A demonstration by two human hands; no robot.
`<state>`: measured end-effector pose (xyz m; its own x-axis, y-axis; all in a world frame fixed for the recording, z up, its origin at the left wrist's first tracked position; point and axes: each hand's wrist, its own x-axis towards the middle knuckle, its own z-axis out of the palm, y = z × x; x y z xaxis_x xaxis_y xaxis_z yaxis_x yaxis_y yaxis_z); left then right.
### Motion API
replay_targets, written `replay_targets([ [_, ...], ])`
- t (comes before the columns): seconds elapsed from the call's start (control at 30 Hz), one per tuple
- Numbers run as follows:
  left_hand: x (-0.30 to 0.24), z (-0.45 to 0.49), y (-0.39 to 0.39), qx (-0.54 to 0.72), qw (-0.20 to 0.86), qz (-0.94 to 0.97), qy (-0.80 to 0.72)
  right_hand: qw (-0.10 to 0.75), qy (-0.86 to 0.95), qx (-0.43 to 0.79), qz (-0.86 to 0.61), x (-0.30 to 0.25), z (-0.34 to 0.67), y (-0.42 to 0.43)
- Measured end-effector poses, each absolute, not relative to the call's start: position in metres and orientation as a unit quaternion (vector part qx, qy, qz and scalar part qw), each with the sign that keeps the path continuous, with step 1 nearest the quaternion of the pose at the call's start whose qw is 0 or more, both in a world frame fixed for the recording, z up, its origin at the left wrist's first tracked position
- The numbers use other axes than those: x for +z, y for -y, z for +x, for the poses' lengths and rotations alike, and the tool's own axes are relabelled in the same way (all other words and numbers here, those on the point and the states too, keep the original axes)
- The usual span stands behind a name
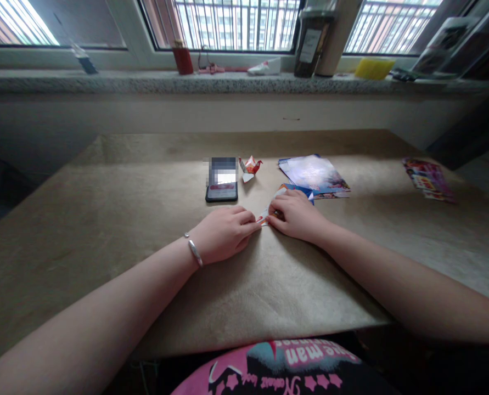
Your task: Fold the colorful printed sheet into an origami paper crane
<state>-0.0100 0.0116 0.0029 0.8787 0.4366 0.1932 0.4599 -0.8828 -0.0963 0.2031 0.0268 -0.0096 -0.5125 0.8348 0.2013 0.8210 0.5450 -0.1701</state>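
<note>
the paper [263,218] lies right of the phone [221,192], nearer me, my left hand [228,231] and right hand [294,213] on it; pinched or not, i can't tell. seemingly creasing; next calls for even pressure.

The word "man" can be read on the pink and black shirt [269,373]; the lettering around it is unclear. The label [309,46] on the dark jar [302,67] is too small to read.

A silver bangle [195,253] and pink-starred black top [285,378] are worn.
</note>
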Motion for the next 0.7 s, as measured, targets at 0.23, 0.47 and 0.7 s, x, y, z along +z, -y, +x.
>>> replay_targets([
  [0.23, 0.009, -0.005, -0.008, -0.057, 0.087, -0.964, 0.245, 0.131, 0.866, 0.024, -0.482, -0.009, 0.203, -0.025],
  [0.47, 0.014, -0.008, -0.009, -0.031, 0.059, -0.966, 0.249, 0.132, 0.864, 0.026, -0.485, -0.010, 0.205, -0.025],
  [0.7, 0.013, -0.011, -0.010, -0.043, 0.033, -0.967, 0.249, 0.136, 0.864, 0.026, -0.485, -0.011, 0.207, -0.025],
])
